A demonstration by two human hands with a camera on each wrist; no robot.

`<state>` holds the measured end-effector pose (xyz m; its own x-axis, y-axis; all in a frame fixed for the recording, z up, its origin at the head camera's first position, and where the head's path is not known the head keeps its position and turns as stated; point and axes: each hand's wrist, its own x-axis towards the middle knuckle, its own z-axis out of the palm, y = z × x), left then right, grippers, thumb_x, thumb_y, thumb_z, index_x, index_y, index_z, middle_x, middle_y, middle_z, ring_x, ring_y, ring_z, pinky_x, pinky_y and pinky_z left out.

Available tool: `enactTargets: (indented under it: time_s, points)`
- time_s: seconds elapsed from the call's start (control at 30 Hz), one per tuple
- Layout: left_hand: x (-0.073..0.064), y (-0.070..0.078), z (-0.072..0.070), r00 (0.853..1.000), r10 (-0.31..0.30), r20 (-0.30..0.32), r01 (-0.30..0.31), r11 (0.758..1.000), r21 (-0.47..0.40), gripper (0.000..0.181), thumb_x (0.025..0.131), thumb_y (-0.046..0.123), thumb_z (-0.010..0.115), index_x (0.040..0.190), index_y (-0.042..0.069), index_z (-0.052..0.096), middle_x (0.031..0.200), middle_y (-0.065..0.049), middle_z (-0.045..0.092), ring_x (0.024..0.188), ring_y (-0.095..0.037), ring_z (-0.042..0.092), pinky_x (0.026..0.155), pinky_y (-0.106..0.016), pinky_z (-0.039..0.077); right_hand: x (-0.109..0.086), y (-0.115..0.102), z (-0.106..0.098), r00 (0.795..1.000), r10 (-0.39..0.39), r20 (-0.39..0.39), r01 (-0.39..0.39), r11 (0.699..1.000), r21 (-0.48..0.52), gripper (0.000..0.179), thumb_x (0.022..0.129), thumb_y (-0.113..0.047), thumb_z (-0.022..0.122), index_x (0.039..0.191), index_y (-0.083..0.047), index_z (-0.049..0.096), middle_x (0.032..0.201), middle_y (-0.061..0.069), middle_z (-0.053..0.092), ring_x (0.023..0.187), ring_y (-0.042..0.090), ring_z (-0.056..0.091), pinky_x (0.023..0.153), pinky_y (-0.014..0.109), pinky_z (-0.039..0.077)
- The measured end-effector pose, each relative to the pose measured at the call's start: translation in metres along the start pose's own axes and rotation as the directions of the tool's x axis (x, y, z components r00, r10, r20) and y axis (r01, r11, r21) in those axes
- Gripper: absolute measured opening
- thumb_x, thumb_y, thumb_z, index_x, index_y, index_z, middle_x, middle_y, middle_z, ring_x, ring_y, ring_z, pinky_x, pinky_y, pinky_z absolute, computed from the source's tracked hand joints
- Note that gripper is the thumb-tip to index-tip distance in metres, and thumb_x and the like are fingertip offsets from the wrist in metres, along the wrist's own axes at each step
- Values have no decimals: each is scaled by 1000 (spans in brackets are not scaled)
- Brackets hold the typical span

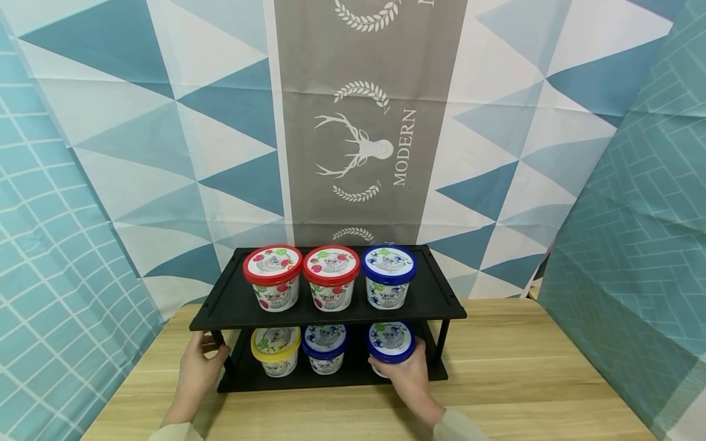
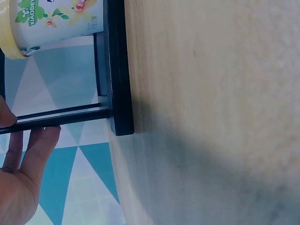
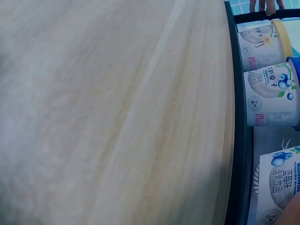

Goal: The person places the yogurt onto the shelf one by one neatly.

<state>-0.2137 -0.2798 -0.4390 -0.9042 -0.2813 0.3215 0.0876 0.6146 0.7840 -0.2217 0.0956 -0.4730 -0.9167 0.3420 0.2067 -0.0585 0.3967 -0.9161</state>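
Note:
A black two-tier rack (image 1: 331,318) stands on the wooden table. At its left, my left hand (image 1: 201,366) pinches the front post (image 2: 70,117), thumb on one side and fingers on the other. My right hand (image 1: 409,373) grips a blue-lidded tub (image 1: 391,340) at the right of the lower tier, its fingers around the side below the lid. That tub shows blueberries on its white wall in the right wrist view. Left of it on the same tier are another blue-lidded tub (image 1: 325,344) and a yellow-lidded tub (image 1: 276,349).
On the upper tier sit two red-lidded tubs, one left (image 1: 274,275) and one middle (image 1: 331,275), and a blue-lidded tub (image 1: 388,275) at the right. The upper tier overhangs the lower tubs. A patterned cloth (image 1: 353,147) hangs behind the table (image 1: 513,367).

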Motion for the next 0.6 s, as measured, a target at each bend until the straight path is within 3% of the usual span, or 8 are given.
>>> enactTargets:
  time_s: [0.3, 0.6]
  points:
    - [1, -2, 0, 1000, -9, 3, 9, 1000, 1, 52, 86, 0, 55, 134, 8, 37, 109, -26, 53, 102, -44, 57, 62, -24, 48, 1, 1, 3, 1000, 24, 16, -24, 1000, 8, 103, 57, -30, 90, 133, 1, 28, 128, 21, 46, 116, 36, 51, 97, 49, 43]
    - [1, -2, 0, 1000, -2, -6, 2, 1000, 8, 51, 85, 0, 56, 133, 8, 38, 108, -25, 54, 101, -43, 58, 62, -22, 47, 1, 0, 9, 1000, -3, -5, 3, 1000, 25, 101, 56, -28, 90, 131, 4, 31, 125, 22, 48, 114, 36, 53, 96, 49, 44]
